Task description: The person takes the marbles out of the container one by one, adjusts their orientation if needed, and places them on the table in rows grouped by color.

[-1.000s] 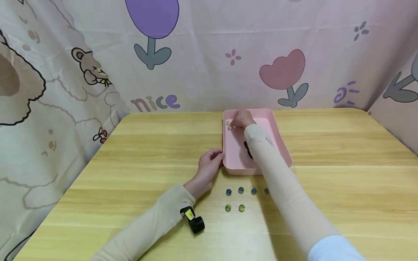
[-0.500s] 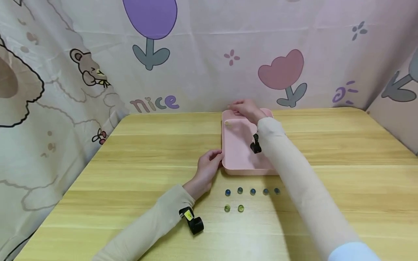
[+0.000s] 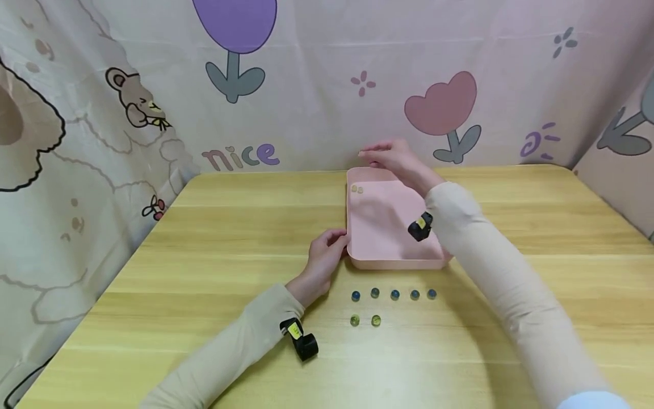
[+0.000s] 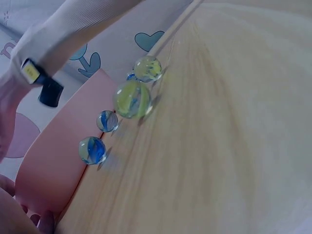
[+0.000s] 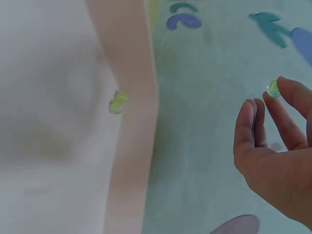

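Note:
My right hand [image 3: 395,159] is raised above the far rim of the pink tray [image 3: 393,264]. Thumb and index finger pinch a yellow-green marble [image 5: 273,88], plain to see in the right wrist view. Two pale yellowish marbles [image 3: 357,189] lie inside the tray at its far left corner. At the tray's near left side, my left hand [image 3: 322,258] holds the edge with thumb and fingers; the left wrist view shows its fingertips [image 4: 46,222] low against the outer wall.
In front of the tray, several blue marbles [image 3: 395,295] stand in a row on the wooden table [image 3: 245,244]. Two yellow-green marbles [image 3: 376,321] lie nearer, at the row's left. A printed cloth [image 3: 317,113] hangs behind the table's back edge.
My right hand has come up out of the tray with a marble and moved back and to the right. The left hand has stayed at the tray's edge.

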Demonstrator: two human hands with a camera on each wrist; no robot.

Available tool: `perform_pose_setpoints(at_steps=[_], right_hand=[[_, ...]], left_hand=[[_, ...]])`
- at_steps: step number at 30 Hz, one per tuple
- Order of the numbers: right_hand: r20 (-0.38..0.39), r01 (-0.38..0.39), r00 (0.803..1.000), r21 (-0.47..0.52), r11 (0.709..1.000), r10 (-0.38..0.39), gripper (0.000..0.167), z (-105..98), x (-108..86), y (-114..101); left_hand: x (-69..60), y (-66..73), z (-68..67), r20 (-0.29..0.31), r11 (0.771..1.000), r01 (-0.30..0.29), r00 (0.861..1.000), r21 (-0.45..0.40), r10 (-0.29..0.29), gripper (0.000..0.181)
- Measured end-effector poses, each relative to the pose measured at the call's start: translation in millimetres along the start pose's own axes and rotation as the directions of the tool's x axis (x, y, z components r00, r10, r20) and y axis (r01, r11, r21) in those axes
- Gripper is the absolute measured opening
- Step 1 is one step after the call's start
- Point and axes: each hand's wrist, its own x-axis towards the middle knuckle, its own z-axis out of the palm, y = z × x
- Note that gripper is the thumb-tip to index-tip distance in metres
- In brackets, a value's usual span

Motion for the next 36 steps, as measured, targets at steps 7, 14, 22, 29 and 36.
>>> perform_pose_setpoints(at_steps=[7, 14, 22, 29, 36], right_hand=[[0.036, 0.071, 0.997, -0.105, 0.992, -0.067, 0.032, -13, -34.3, -3], [0.048, 0.148, 0.989, -0.191, 0.970, -0.142, 0.031, -19, -74.1, 1], [0.136, 0.188, 0.977, -0.215, 0.958, -0.161, 0.028, -14, -116.4, 10], [0.150, 0.253, 0.964, -0.278, 0.927, -0.218, 0.024, -11, -150.3, 21], [0.178, 0.295, 0.951, -0.274, 0.915, -0.253, 0.021, -4, -186.7, 38]], left_hand=[[1.0, 1.0, 0.0, 0.002, 1.000, 0.003, 1.000, -0.009, -0.003, 0.025], [1.9, 2.9, 0.5, 0.009, 1.000, 0.004, 1.000, 0.004, -0.004, 0.025], [1.4, 0.9, 0.4, 0.003, 1.000, 0.007, 1.000, -0.011, -0.007, 0.026], [0.2, 1.5, 1.0, -0.009, 1.000, 0.012, 1.000, -0.004, -0.012, 0.025], [0.7, 1.6, 1.1, -0.010, 1.000, 0.012, 1.000, -0.006, -0.012, 0.025]])
